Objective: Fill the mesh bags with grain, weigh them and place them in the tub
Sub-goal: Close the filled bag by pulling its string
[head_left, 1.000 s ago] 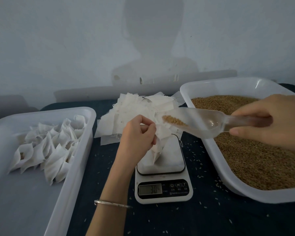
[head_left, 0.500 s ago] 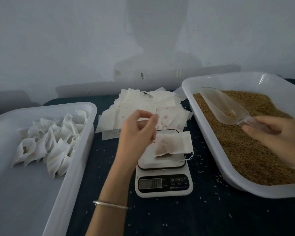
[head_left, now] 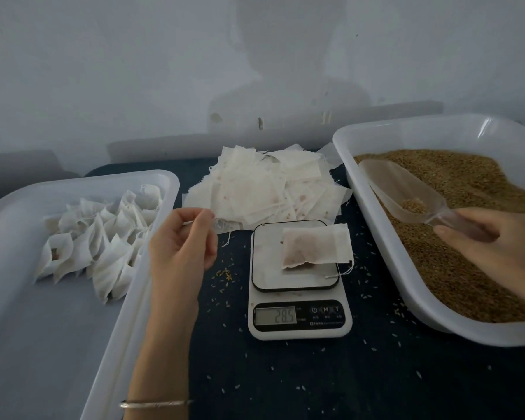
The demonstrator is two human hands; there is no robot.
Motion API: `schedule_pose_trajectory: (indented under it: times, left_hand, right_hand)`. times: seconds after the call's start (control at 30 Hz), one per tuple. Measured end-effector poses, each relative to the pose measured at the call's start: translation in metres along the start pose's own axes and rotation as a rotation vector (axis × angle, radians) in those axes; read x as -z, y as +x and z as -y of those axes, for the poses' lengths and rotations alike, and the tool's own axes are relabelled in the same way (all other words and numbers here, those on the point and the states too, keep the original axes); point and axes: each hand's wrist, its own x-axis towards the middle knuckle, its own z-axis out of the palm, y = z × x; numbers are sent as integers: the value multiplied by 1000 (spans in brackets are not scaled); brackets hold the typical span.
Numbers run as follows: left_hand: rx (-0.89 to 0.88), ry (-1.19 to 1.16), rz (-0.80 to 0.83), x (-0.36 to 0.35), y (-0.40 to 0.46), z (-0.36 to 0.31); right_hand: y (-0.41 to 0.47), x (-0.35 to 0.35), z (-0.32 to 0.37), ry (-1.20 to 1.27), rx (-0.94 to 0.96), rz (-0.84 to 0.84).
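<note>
White plastic tub (head_left: 9, 298) far left holds a heap of filled white mesh bags (head_left: 103, 237). Left hand (head_left: 182, 247) has let go of the bag and drawn back left, thumb and forefinger touching, whether they pinch anything I cannot tell. Filled mesh bag (head_left: 315, 247) now lies free on the white digital scale (head_left: 297, 283), dark counter (head_left: 285, 383) beneath, display reading 28.5, down from about 30. Right hand (head_left: 491, 247) grips the clear plastic scoop (head_left: 406, 195) over the grain tray (head_left: 376, 140). Weighing done; bag likely goes to the tub next.
</note>
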Motion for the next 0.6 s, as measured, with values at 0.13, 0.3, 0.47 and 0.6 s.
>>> schedule_pose_trajectory:
  times: [0.13, 0.3, 0.47, 0.6]
  left_hand:
    - [11, 4, -24, 5, 0, 3]
    - [20, 9, -47, 8, 0, 7]
    - [24, -9, -57, 11, -1, 8]
    - [25, -10, -60, 12, -1, 9]
  right_hand:
    - [1, -3, -1, -62, 12, -23]
    - [2, -6, -7, -48, -19, -68]
    - [1, -8, -7, -66, -1, -87]
    - [3, -8, -12, -76, 4, -78]
